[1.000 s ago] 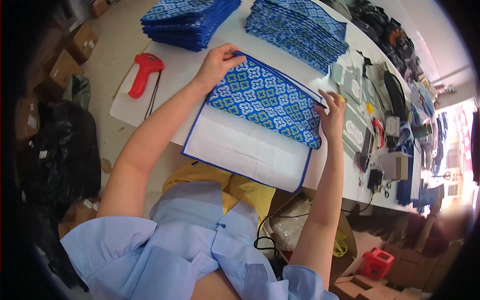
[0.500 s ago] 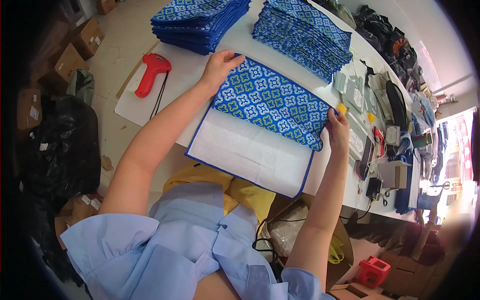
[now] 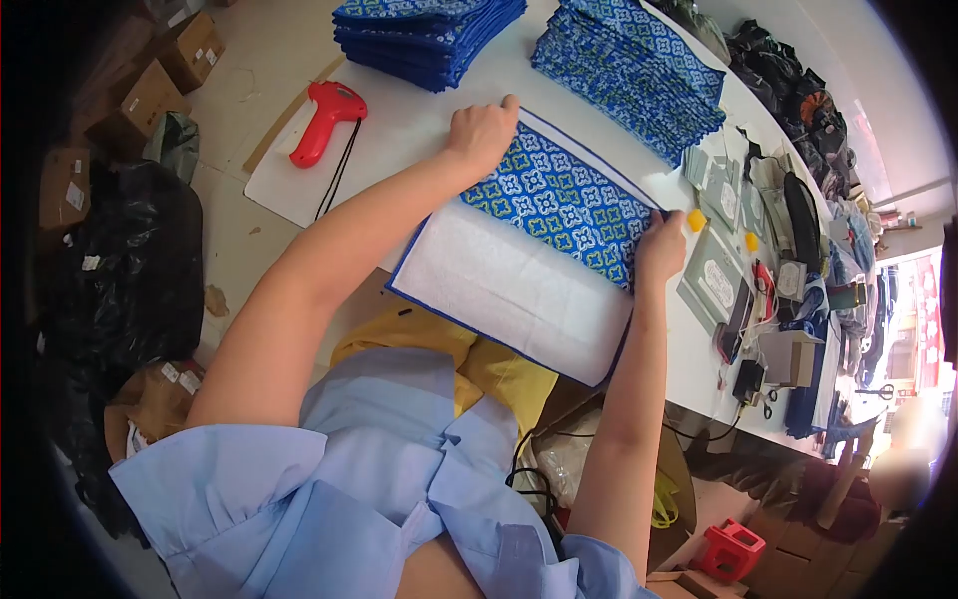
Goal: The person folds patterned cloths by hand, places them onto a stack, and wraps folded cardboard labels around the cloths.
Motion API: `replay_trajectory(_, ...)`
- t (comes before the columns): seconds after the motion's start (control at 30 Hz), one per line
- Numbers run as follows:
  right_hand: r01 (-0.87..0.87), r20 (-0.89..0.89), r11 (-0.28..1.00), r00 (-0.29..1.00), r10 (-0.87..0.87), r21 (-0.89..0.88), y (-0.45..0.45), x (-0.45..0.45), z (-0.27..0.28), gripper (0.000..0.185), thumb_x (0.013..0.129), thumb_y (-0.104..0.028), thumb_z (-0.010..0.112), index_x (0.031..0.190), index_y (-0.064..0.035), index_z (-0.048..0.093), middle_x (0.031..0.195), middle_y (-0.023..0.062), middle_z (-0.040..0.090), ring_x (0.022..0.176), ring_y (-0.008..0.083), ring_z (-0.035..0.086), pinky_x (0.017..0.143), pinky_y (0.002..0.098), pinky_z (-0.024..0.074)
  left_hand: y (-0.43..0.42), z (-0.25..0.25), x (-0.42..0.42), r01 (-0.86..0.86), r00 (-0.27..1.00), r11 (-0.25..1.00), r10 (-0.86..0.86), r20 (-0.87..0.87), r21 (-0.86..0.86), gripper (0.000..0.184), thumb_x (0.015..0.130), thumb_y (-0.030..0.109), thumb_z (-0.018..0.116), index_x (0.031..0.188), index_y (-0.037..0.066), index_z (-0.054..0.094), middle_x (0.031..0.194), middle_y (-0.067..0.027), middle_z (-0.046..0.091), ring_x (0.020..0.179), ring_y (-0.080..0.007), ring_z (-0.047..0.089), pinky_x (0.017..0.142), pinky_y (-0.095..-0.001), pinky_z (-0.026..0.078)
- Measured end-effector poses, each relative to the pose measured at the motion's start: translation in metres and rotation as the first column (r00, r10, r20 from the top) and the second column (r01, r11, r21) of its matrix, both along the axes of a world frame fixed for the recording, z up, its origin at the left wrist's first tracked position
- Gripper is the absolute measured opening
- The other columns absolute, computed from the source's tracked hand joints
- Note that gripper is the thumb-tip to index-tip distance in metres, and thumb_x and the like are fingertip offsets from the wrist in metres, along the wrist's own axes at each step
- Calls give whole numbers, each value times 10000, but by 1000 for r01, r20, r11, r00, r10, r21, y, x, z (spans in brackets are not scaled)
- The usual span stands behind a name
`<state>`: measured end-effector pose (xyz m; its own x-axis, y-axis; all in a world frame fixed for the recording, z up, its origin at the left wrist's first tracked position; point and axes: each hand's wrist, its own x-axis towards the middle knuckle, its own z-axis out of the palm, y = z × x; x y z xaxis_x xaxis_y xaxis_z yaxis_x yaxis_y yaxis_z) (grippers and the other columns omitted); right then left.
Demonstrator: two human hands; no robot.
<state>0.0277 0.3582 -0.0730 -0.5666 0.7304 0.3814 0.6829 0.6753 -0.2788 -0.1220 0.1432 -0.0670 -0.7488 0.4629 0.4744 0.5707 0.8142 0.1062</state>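
A blue patterned cloth (image 3: 569, 205) with a white underside and blue edging lies partly folded in front of me, its near part overhanging the table edge. The white side (image 3: 514, 290) shows on the near half, and a thin white strip shows along the far edge. My left hand (image 3: 484, 135) is closed on the cloth's far left corner, thumb side hidden. At the right edge my right hand (image 3: 661, 245) pinches the fold, fingers curled.
Two stacks of similar cloths, a left stack (image 3: 429, 45) and a right stack (image 3: 629, 80), stand at the back of the white table (image 3: 399, 125). A red glue gun (image 3: 324, 125) lies left. Grey labelled cards (image 3: 714, 280), yellow pieces and cables crowd the right side.
Both hands have turned the cloth's far edge, so a white strip now shows there. The left hand has rolled over, knuckles up. The whole view has shifted slightly.
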Motion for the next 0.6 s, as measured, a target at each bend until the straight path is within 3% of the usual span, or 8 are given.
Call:
replay_trajectory(0.07,-109,-158,972,985,77,-208,32,5,-5,413,805,-418,518,903,-17,545,805,193,605,774,311,588,667,370,446,-5,9,-3,-109,960,972,48,277,209,234,821,245,490,841,13,515,730,-183,607,713,-333,608,613,-448,470)
replay_trajectory(0.13,-189,-162,780,980,114,-596,34,18,11,420,799,-396,540,847,20,577,754,160,590,746,217,571,656,312,432,-13,7,-12,-109,926,962,7,378,249,332,813,320,504,834,-8,552,761,-205,605,776,-350,591,690,-452,447)
replay_trajectory(0.2,-153,-76,771,988,136,-618,33,30,11,392,789,-360,561,816,30,582,691,112,562,669,149,527,609,284,408,-23,10,-11,-3,867,984,-86,490,178,348,802,333,517,824,-10,569,785,-205,606,764,-351,590,706,-431,445)
replay_trajectory(0.27,-229,-165,776,973,162,-588,28,40,2,374,793,-331,559,788,43,567,643,100,541,616,152,513,575,308,393,-28,9,0,11,829,984,-109,549,179,311,813,293,510,826,-16,541,769,-220,595,757,-366,580,698,-438,437)
replay_trajectory(0.33,-282,-307,830,941,142,-481,12,41,-2,320,822,-289,520,772,27,533,624,118,549,581,223,522,562,360,382,-28,11,17,-40,910,945,-100,402,326,267,829,233,484,884,-27,502,812,-251,582,813,-384,570,723,-462,440)
replay_trajectory(0.4,-170,-408,975,907,99,-141,-6,41,6,276,856,-254,458,766,4,496,670,164,579,633,318,548,578,391,387,-23,8,24,-19,955,926,-95,281,376,213,850,191,449,878,-21,445,739,-248,579,731,-387,579,654,-467,453)
replay_trajectory(0.53,130,-90,991,987,-131,-7,-25,28,15,231,880,-278,389,866,-62,470,702,187,594,690,369,581,564,447,425,-8,3,24,-19,996,945,-12,93,327,137,855,147,416,873,12,403,622,-169,589,572,-333,594,520,-424,471)
replay_trajectory(0.6,129,34,991,991,-130,48,-22,23,5,218,883,-276,376,876,-80,470,691,169,603,671,345,598,552,444,446,-3,-8,18,-24,1000,993,23,9,113,118,819,131,432,875,35,395,598,-168,582,565,-315,596,494,-433,465)
